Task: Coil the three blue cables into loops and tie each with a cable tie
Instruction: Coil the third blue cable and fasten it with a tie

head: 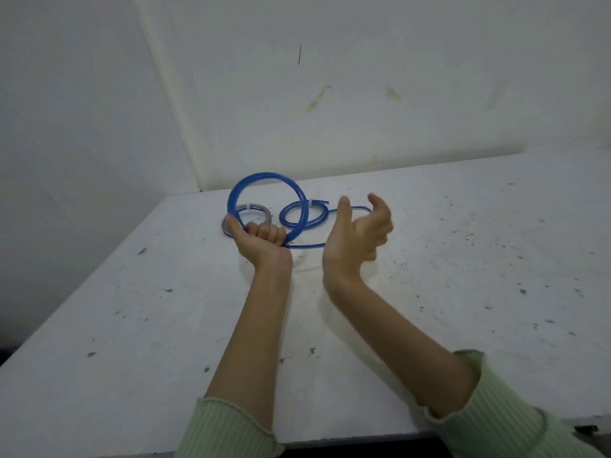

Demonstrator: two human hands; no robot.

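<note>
Sleeves: pale green cuffs [228, 424] at the bottom edge.
Left hand [261, 241]: fist closed around the upright blue loop [267, 203], centre frame.
Right hand [358, 231]: palm spread wide, holding nothing.
Loose tail [307, 246]: runs rightward along the tabletop [463, 259], passing just behind the right hand, the nearer one to gather it.
Tied coils [304, 214]: lying flat behind.

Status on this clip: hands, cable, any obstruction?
Left hand grip shut on upright blue coil. Right hand open, empty. Tied blue coil on table. Nothing obstructing.

Speckled white table [429, 259], stained wall [330, 94]
</note>
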